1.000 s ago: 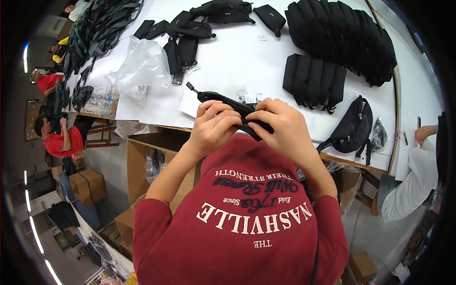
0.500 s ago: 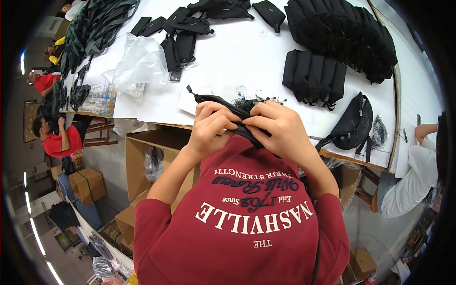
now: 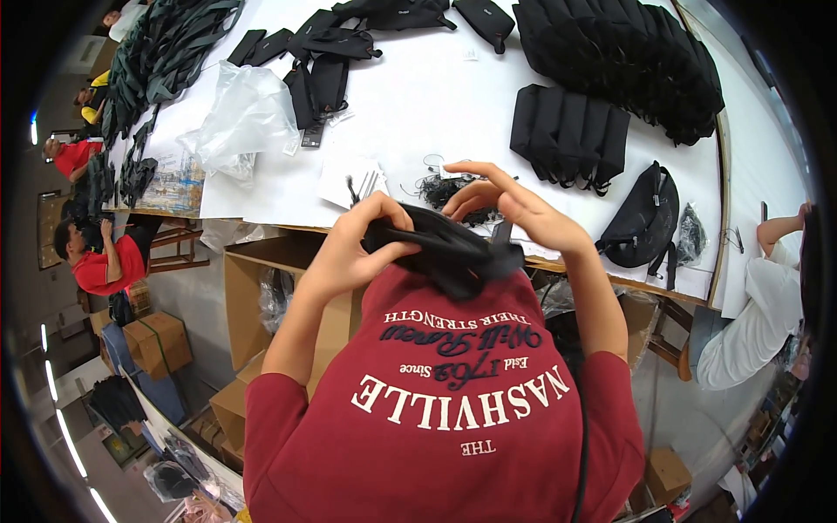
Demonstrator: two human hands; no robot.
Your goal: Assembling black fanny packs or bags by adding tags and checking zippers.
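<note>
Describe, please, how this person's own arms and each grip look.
The dark red sleeves are short, leaving both forearms bare. The left grip and right grip are ungloved hands; no wristbands, cables or markings show on them.

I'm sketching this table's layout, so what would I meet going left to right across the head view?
Crumpled clear plastic bag → left hand, gripping a black fabric bag → right hand → black strapped bag → small clear packet.
</note>
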